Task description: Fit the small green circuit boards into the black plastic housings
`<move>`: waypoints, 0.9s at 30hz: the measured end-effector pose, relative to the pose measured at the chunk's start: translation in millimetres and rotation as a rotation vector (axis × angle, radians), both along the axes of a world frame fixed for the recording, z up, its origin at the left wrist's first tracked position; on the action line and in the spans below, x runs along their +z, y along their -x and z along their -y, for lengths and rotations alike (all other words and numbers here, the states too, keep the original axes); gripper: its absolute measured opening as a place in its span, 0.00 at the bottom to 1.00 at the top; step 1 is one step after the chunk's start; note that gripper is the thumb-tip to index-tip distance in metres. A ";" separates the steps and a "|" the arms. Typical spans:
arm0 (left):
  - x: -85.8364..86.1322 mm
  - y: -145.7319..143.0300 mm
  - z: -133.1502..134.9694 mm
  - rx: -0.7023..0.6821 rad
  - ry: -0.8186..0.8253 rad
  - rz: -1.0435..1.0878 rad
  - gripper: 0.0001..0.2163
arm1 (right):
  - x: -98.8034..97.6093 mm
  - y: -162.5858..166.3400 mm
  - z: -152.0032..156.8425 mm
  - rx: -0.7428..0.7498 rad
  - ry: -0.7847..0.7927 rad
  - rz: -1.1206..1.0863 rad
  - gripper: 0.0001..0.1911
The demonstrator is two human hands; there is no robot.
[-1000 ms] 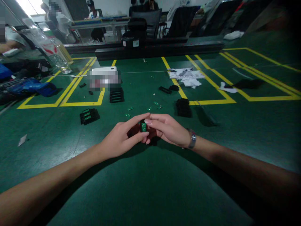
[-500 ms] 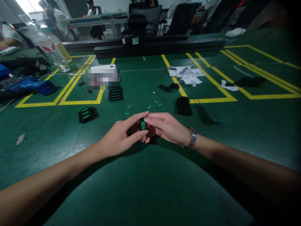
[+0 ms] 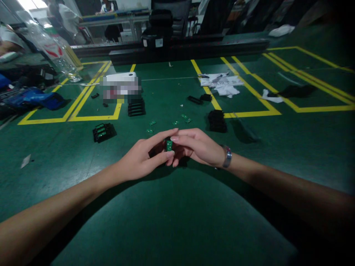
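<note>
Both my hands meet at the middle of the green table. My left hand [image 3: 141, 159] pinches a small black part with a green circuit chip [image 3: 169, 145] between thumb and forefinger. My right hand [image 3: 198, 147], with a watch on the wrist, closes its fingers on the same part from the right. Several loose green chips [image 3: 175, 122] lie on the table just beyond my hands. Most of the black part is hidden by my fingers.
A black holder with green chips [image 3: 104, 132] lies at the left, a black stack [image 3: 136, 107] behind it, another black stack [image 3: 217, 121] at the right. White papers [image 3: 222, 83], a blue bag [image 3: 36, 99] and yellow floor-tape lines [image 3: 91, 119] lie farther out. People sit at the far benches.
My hands stay together on the part. The view has tilted slightly, so everything sits a little higher in the picture; nothing on the table has moved.
</note>
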State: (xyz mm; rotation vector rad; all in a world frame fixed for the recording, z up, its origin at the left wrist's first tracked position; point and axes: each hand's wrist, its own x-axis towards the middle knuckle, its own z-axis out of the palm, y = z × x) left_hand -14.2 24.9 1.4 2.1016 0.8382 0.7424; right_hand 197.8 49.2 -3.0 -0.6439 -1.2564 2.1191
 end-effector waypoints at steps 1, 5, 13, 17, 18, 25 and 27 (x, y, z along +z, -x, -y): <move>0.4 0.4 0.1 -0.009 0.012 -0.003 0.27 | 0.3 -0.3 -0.1 0.003 0.008 0.001 0.14; 1.8 2.1 0.2 -0.059 0.045 -0.006 0.28 | 1.6 -2.1 -0.2 0.034 0.023 -0.005 0.14; 5.7 1.0 -1.5 -0.205 0.086 0.058 0.27 | 4.9 -5.7 -2.5 0.137 0.004 -0.032 0.10; 7.8 0.2 -1.1 -0.221 0.148 0.097 0.26 | 7.7 -7.0 -3.7 0.153 0.030 -0.026 0.10; 8.3 0.1 -0.9 -0.211 0.174 0.104 0.26 | 8.1 -7.1 -3.8 0.155 0.037 -0.030 0.10; 7.9 1.7 -2.9 -0.159 0.318 0.207 0.23 | 6.2 -5.6 -4.2 0.107 0.090 -0.087 0.09; 6.6 2.1 -4.0 -0.108 0.332 0.225 0.22 | 5.2 -5.5 -3.8 0.092 0.089 -0.102 0.10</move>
